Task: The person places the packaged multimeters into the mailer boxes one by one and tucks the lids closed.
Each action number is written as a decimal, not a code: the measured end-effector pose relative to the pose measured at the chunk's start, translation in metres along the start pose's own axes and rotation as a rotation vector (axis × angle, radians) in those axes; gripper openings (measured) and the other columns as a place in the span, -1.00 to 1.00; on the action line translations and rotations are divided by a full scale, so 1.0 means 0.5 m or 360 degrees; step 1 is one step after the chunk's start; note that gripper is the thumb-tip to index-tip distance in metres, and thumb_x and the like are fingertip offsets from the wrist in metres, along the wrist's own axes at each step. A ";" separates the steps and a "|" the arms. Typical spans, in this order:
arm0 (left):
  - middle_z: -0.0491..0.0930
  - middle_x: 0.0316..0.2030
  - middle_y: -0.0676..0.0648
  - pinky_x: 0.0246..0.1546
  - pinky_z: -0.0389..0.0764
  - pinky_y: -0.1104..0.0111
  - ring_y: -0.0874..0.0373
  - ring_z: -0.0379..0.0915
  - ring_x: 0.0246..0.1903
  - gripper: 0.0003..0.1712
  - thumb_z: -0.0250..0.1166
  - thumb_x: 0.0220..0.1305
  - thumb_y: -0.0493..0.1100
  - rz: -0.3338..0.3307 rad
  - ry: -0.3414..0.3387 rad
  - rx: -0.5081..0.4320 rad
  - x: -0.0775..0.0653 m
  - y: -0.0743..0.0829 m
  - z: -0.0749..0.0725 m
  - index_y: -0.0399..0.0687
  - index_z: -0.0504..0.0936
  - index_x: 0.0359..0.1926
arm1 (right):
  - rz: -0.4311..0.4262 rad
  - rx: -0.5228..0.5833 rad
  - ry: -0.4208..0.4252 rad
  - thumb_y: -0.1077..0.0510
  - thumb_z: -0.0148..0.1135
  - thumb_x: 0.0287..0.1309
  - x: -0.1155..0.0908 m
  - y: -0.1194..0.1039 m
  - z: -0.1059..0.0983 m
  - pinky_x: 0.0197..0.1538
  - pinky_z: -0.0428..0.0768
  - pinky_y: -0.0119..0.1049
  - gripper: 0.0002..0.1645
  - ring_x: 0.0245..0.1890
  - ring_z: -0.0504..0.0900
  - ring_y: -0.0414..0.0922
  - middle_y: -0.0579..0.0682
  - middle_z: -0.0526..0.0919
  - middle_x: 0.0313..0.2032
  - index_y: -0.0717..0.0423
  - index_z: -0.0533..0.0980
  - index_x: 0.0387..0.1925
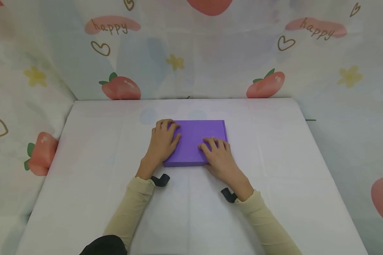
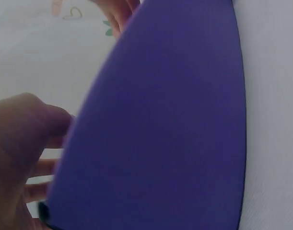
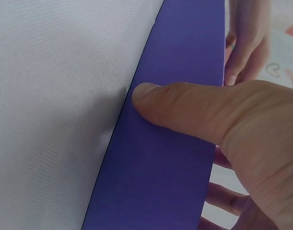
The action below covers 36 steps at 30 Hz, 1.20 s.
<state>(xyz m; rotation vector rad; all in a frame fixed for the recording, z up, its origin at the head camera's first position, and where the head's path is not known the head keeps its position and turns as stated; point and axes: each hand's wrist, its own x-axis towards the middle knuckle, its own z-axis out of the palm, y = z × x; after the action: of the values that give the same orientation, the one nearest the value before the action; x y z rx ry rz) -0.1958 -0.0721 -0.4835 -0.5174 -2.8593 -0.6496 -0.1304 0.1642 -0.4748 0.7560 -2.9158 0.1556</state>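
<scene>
A flat purple box [image 1: 191, 143] lies on the white-covered table. My left hand [image 1: 162, 141] rests over its left side, thumb and index fingertip on the top and the other fingers bent near the back left corner. My right hand [image 1: 221, 157] is at the front right of the box. In the right wrist view, the right thumb [image 3: 180, 105] presses flat against the front wall, while the fingers bend over the top from the other side of the edge. The left wrist view shows the long front wall of the box [image 2: 160, 120], with the left hand [image 2: 17, 158] behind its upper edge.
White cloth covers the table [image 1: 274, 148] around the box. Fabric printed with fruit, hearts and "happy" [image 1: 210, 63] hangs behind and at both sides. Black wrist mounts [image 1: 160, 180] sit at both sleeve cuffs, and a dark rounded object [image 1: 105, 245] shows at the lower left.
</scene>
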 end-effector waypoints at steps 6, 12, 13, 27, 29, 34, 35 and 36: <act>0.43 0.33 -0.13 0.22 0.45 -0.11 -0.18 0.22 0.40 -0.57 0.11 0.59 0.01 -0.0063 0.0045 0.0061 0.021 -0.026 0.017 -0.02 0.52 0.33 | 0.0019 0.0047 -0.0007 0.10 0.71 -0.11 0.000 0.000 0.003 0.31 0.43 0.31 -0.17 0.31 0.46 0.33 0.18 0.50 0.34 -0.02 0.52 0.23; 0.46 0.30 -0.14 0.21 0.47 -0.13 -0.19 0.21 0.40 -0.52 0.03 0.62 0.04 -0.0114 0.0052 0.0046 0.027 -0.035 0.034 -0.03 0.48 0.39 | 0.0025 0.0081 0.0002 0.12 0.71 -0.13 -0.001 -0.002 0.002 0.32 0.42 0.34 -0.15 0.30 0.46 0.34 0.19 0.49 0.35 0.00 0.52 0.25; 0.45 0.30 -0.13 0.21 0.47 -0.13 -0.19 0.20 0.40 -0.52 0.02 0.62 0.05 -0.0121 0.0058 0.0042 0.028 -0.035 0.035 -0.02 0.48 0.39 | 0.0029 0.0089 0.0007 0.12 0.71 -0.14 -0.001 -0.002 0.001 0.33 0.41 0.34 -0.14 0.31 0.46 0.34 0.19 0.49 0.35 0.00 0.52 0.25; 0.47 0.30 -0.07 0.12 0.50 -0.04 -0.16 0.19 0.33 -0.58 -0.06 0.68 0.03 -0.0171 0.0090 -0.0003 0.037 -0.043 0.039 -0.01 0.52 0.31 | 0.0040 0.0091 0.0032 0.16 0.66 -0.09 -0.003 -0.010 0.011 0.37 0.39 0.34 -0.14 0.37 0.42 0.36 0.24 0.47 0.38 0.05 0.50 0.30; 0.47 0.30 -0.06 0.12 0.50 -0.03 -0.15 0.19 0.34 -0.58 -0.07 0.68 0.03 -0.0162 0.0086 0.0001 0.038 -0.043 0.041 -0.01 0.52 0.31 | 0.0044 0.0122 0.0010 0.14 0.65 -0.06 -0.005 -0.007 0.010 0.40 0.36 0.34 -0.14 0.40 0.39 0.36 0.24 0.45 0.40 0.05 0.49 0.32; 0.48 0.29 -0.06 0.10 0.51 -0.02 -0.15 0.20 0.34 -0.57 -0.08 0.68 0.02 -0.0142 0.0103 0.0011 0.038 -0.046 0.044 -0.01 0.53 0.31 | 0.0042 0.0383 -0.0071 -0.03 0.49 0.21 -0.009 0.018 0.005 0.46 0.23 0.34 -0.24 0.49 0.26 0.32 0.17 0.35 0.48 0.01 0.46 0.39; 0.48 0.29 -0.06 0.10 0.52 -0.02 -0.15 0.20 0.33 -0.57 -0.08 0.68 0.02 -0.0142 0.0105 0.0007 0.038 -0.047 0.044 -0.01 0.53 0.31 | 0.0040 0.0459 -0.0073 -0.06 0.44 0.27 -0.009 0.026 0.004 0.46 0.22 0.34 -0.29 0.49 0.25 0.31 0.15 0.36 0.48 0.00 0.47 0.39; 0.48 0.29 -0.06 0.10 0.52 -0.01 -0.16 0.20 0.33 -0.58 -0.08 0.68 0.02 -0.0143 0.0107 0.0007 0.038 -0.047 0.045 -0.02 0.53 0.30 | 0.0034 0.0533 -0.0055 -0.06 0.39 0.31 -0.008 0.033 0.003 0.44 0.22 0.34 -0.34 0.49 0.26 0.30 0.14 0.37 0.47 0.01 0.49 0.37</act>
<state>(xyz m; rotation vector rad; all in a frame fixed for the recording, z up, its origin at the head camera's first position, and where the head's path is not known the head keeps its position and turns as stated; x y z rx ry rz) -0.2237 -0.0766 -0.5083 -0.3610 -2.8334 -0.6622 -0.1352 0.1803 -0.4779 0.7769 -2.9672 0.6522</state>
